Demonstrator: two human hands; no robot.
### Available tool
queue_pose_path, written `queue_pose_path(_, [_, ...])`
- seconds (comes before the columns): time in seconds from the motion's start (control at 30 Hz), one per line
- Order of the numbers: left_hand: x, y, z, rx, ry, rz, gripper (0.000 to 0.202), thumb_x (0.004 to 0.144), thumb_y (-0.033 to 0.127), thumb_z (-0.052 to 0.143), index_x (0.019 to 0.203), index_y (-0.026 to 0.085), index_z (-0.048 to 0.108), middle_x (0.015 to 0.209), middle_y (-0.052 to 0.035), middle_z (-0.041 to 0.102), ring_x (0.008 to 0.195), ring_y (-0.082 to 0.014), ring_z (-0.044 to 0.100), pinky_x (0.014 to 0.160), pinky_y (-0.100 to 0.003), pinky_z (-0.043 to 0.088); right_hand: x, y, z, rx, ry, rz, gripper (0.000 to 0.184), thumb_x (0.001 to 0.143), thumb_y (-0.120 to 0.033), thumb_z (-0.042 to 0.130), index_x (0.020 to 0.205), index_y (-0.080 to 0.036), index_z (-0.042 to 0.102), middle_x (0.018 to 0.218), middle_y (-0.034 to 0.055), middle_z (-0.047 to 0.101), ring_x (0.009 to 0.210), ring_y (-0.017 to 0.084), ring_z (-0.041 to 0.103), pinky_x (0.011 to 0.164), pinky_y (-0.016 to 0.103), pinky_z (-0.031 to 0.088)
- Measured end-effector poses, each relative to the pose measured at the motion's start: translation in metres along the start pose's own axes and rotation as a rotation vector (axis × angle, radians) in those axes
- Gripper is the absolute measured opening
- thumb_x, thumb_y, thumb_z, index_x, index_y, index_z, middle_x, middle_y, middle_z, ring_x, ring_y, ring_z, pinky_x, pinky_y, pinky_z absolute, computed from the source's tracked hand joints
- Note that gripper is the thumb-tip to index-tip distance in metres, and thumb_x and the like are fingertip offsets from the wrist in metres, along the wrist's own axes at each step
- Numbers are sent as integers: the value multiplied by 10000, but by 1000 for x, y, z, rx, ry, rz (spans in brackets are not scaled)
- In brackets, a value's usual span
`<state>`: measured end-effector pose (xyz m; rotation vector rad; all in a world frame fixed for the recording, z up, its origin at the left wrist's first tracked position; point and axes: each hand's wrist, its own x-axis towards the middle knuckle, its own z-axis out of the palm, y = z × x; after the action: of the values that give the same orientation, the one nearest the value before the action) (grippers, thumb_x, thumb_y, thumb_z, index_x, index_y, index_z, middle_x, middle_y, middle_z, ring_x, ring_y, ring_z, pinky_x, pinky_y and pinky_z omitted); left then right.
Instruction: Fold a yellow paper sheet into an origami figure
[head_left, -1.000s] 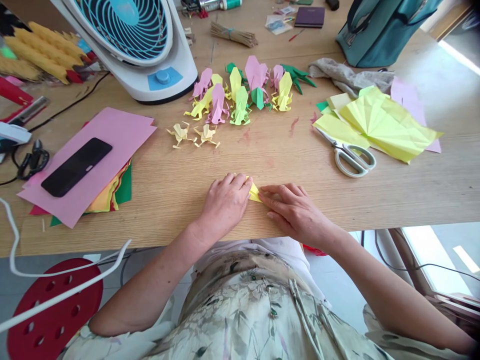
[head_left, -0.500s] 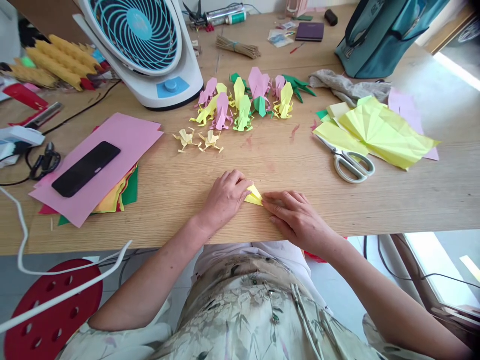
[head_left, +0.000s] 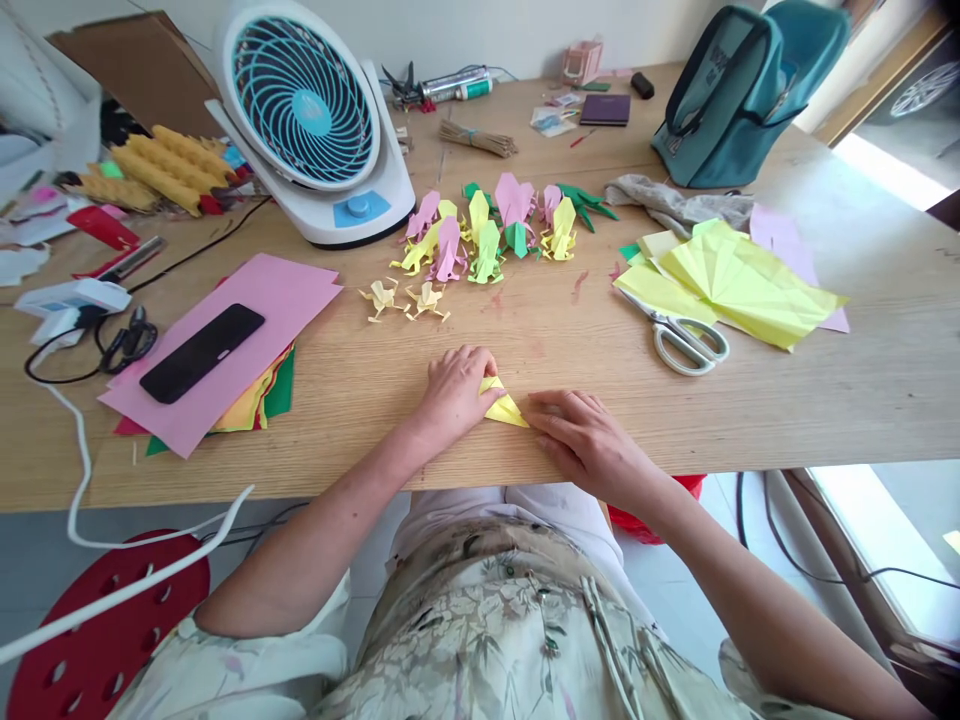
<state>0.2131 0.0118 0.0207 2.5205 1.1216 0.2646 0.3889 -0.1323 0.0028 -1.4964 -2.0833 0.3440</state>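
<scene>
A small folded piece of yellow paper [head_left: 507,410], pointed at its right end, lies on the wooden table in front of me. My left hand [head_left: 460,390] is closed on its upper left part, thumb pressed on the paper and fingers covering that end. At the pointed end rests my right hand [head_left: 585,435]; its fingers are stretched out, the fingertips at or just touching the tip. Beyond my hands sit two small cream origami frogs [head_left: 381,298]. Behind these stands a group of larger pink, yellow and green origami figures [head_left: 486,250].
White-handled scissors [head_left: 686,345] lie beside crumpled yellow sheets [head_left: 750,280] on the right. To the left, a black phone [head_left: 202,352] rests on pink paper [head_left: 262,290]. A white fan [head_left: 352,215] and a teal bag [head_left: 720,120] stand farther back.
The camera view has tilted up slightly, showing more of the table's back. The yellow paper is turned a little, its tip now pointing lower right. Both hands remain beside it.
</scene>
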Motion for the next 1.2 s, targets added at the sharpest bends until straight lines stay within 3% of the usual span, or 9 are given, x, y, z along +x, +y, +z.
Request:
queue_pose_path(0.1, [3,6,-4,-207,-56,-27,180,804,172,691,940,203,577,897,10,672,860,-170,632,809,-310,439,6,-1,-2,175,99,138,254,994,-247,494,1189,-181,642,1199,126,646,1043,220,618,896,375,480])
queue_pose_path(0.17, [6,12,-9,-360,-93,-26,188,782,171,697,939,201,597,809,37,660,771,-140,628,751,-273,439,14,0,-3,311,141,283,243,974,-295,536,1166,-183,635,1041,81,681,853,172,626,764,312,481])
queue_pose_path(0.3, [18,19,-21,-509,-111,84,185,776,193,684,958,199,651,742,42,631,726,-127,603,731,-259,441,38,8,-7,576,85,427,292,914,-456,604,912,-170,665,685,-16,596,560,98,440,520,252,321])
queue_pose_path(0.43, [36,12,-26,-678,46,189,292,781,228,696,1062,195,625,898,-12,653,886,-154,620,844,-291,466,65,20,-15,784,126,449,414,789,-574,700,775,-167,631,628,-30,552,536,84,409,493,246,288])
queue_pose_path(0.53, [45,0,-26,-937,184,151,463,799,342,722,1206,201,551,1153,-84,625,1059,-185,598,903,-312,477,85,26,-21,900,218,494,464,704,-615,757,743,-177,609,608,-31,560,525,88,454,494,243,333])
queue_pose_path(0.67, [47,-13,-18,-1238,-9,-3,589,715,457,811,1174,182,563,1115,-81,661,968,-176,624,798,-281,505,105,31,-15,991,332,522,486,652,-615,803,727,-190,581,541,-46,554,495,86,476,491,233,358])
queue_pose_path(0.73, [46,-16,-12,-1264,-60,-76,533,661,454,849,1048,161,629,969,-43,684,853,-143,615,706,-229,479,109,32,-8,1018,342,522,486,653,-612,809,730,-193,575,535,-46,566,496,88,498,500,233,380])
queue_pose_path(0.87, [45,-16,-4,-1265,6,-142,437,626,458,853,880,139,696,760,14,633,679,-90,525,573,-189,401,110,32,3,1043,319,518,478,661,-595,821,744,-198,570,556,-41,603,507,98,548,512,237,415])
queue_pose_path(1.2, [47,-16,4,-1252,65,-140,379,585,426,887,741,126,716,648,29,604,605,-83,474,568,-217,365,103,32,4,1068,274,532,481,671,-597,822,741,-210,545,562,-18,662,510,118,612,514,237,468])
